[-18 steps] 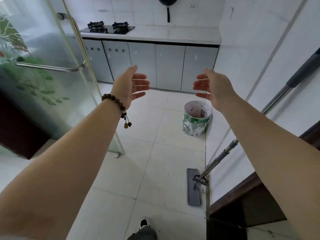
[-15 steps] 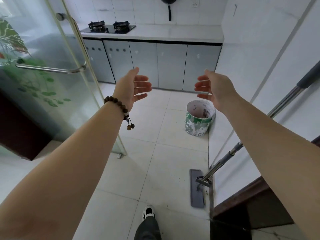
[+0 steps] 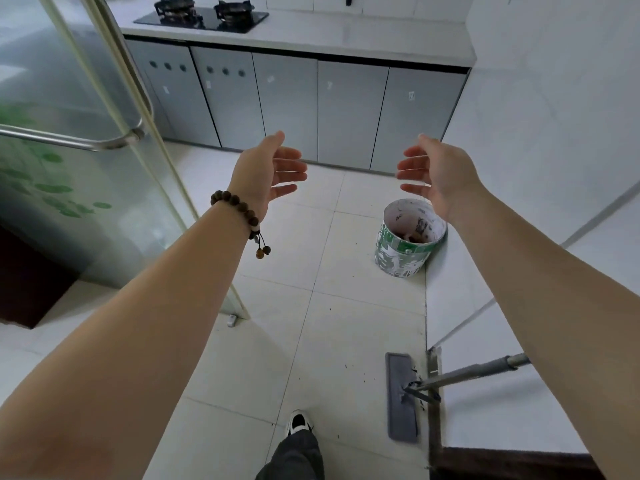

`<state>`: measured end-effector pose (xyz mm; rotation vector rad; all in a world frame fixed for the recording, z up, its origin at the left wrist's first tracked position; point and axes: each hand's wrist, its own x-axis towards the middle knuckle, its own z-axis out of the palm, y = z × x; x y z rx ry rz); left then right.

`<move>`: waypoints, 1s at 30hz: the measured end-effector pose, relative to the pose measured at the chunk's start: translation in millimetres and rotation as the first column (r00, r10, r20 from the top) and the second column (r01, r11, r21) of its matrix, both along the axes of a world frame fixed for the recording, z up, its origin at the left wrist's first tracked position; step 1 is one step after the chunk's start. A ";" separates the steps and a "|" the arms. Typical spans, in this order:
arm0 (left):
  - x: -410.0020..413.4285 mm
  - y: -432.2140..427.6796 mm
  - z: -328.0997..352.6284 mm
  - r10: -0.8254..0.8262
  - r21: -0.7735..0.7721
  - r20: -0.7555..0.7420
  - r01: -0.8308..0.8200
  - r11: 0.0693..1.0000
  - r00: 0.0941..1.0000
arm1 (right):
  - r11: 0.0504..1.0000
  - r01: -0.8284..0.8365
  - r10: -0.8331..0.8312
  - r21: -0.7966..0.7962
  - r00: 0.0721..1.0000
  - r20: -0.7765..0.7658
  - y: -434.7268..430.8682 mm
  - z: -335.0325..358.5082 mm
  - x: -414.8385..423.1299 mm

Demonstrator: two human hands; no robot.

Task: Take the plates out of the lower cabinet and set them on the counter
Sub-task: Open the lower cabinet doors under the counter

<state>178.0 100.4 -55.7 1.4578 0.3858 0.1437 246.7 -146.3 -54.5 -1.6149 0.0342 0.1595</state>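
Head view: I have both arms stretched out ahead of me over the tiled floor. My left hand (image 3: 266, 171) and right hand (image 3: 440, 174) hang in the air with palms facing each other. The fingers are spread and relaxed, and neither hand holds anything. A bead bracelet (image 3: 239, 209) sits on my left wrist.

The lower cabinet (image 3: 349, 112) runs along the far wall, well apart from my hands, and every grey door I can see is closed. No plates are in view. I judge they are behind one of those doors, but I cannot tell which. The counter (image 3: 346, 36) above shows bare white surface to the right of the gas hob (image 3: 201, 15), so there is room to set plates down.

As I read it, the task has not begun. I have to cross the floor, open a door, lift the plates out and place them on top. On the way, a paint bucket (image 3: 408, 237) stands on the right and a flat mop (image 3: 401, 396) lies nearer me. A glass door (image 3: 69, 168) stands on my left.
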 end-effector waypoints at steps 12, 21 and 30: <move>142.7 65.9 -18.5 -0.014 0.005 -0.039 0.014 1.000 0.999 | 0.997 0.079 -0.079 -0.011 0.994 -0.074 65.9 -34.9 127.6; 264.5 88.4 -53.5 0.053 -0.101 -0.062 -0.060 0.993 0.997 | 0.995 0.092 -0.089 0.029 0.992 -0.094 81.8 -63.3 254.6; 414.9 95.4 -46.3 0.110 -0.083 -0.082 -0.117 0.990 0.991 | 0.995 0.064 -0.053 0.074 0.988 -0.148 91.2 -60.3 414.9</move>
